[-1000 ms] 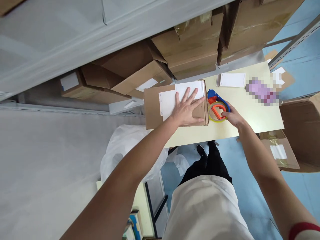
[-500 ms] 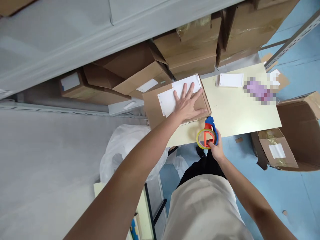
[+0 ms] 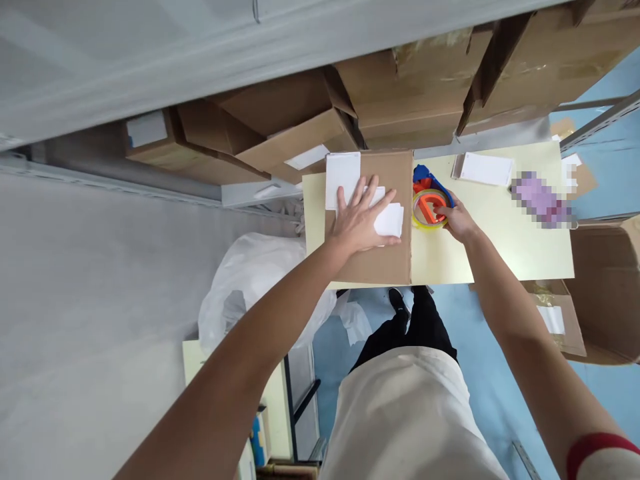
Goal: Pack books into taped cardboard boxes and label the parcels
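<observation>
A flat brown cardboard box (image 3: 380,260) lies on a pale yellow table (image 3: 500,247), with white labels (image 3: 343,177) on its top. My left hand (image 3: 361,217) presses flat on the box with fingers spread, over a label. My right hand (image 3: 456,220) grips an orange and blue tape dispenser (image 3: 430,203) with a yellowish tape roll, just right of the box's edge on the table.
A stack of white labels (image 3: 485,169) and a blurred purple item (image 3: 540,198) lie further right on the table. Brown cartons (image 3: 410,93) crowd the shelf behind. An open carton (image 3: 605,287) stands on the blue floor at right. A white plastic bag (image 3: 250,287) sits lower left.
The box has turned about a quarter turn under my left hand. My right hand carried the tape dispenser from the table's near edge back up beside the box's right edge.
</observation>
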Action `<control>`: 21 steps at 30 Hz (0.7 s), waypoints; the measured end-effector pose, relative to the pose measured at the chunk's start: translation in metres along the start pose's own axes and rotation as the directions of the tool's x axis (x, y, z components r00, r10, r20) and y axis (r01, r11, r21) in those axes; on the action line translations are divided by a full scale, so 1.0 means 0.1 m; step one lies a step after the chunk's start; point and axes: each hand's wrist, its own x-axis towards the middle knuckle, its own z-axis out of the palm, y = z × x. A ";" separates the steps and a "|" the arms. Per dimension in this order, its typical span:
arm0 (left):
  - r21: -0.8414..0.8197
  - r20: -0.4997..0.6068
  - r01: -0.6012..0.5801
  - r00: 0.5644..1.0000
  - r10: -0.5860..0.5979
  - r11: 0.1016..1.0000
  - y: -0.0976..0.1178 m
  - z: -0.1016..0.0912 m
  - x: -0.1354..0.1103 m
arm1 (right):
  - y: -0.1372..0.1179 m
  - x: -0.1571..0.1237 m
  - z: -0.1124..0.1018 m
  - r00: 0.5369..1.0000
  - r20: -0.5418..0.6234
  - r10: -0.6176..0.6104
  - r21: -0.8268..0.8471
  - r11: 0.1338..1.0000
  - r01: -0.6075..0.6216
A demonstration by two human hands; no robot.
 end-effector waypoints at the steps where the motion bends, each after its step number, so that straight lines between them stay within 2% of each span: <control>1: -0.007 -0.007 0.004 1.000 -0.004 1.000 0.00 0.02 0.01 | 0.05 -0.04 0.00 0.999 -0.023 -0.022 -0.025 0.999 0.021; 5: -0.014 -0.024 0.004 1.000 -0.004 1.000 -0.01 0.06 0.06 | 0.37 -0.47 -0.08 0.992 -0.042 -0.117 -0.134 0.985 0.110; 9: 0.002 -0.006 0.028 1.000 -0.028 1.000 0.01 0.03 0.05 | 0.97 -1.32 -0.17 0.997 -0.020 -0.071 -0.201 0.977 0.065; 12: 0.007 0.017 0.057 0.998 -0.057 0.998 0.06 0.01 0.04 | 1.53 -1.98 -0.06 0.998 0.027 -0.051 -0.190 0.980 0.056; 14: 0.004 0.022 0.082 0.996 -0.082 0.997 0.09 0.00 0.05 | 1.81 -2.24 0.13 0.995 -0.074 -0.071 -0.146 0.987 0.060; 17: -0.019 -0.007 0.169 0.986 -0.169 0.985 0.11 0.00 0.08 | 1.93 -2.22 0.44 0.979 -0.190 -0.072 -0.059 0.996 0.061; 19: -0.047 -0.040 0.270 0.962 -0.271 0.962 0.08 0.01 0.08 | 1.82 -1.98 0.56 0.964 -0.258 -0.063 -0.008 0.998 0.063; 21: -0.067 -0.052 0.369 0.927 -0.373 0.927 0.01 0.00 0.03 | 1.59 -1.62 0.55 0.954 -0.292 -0.074 0.019 0.996 0.083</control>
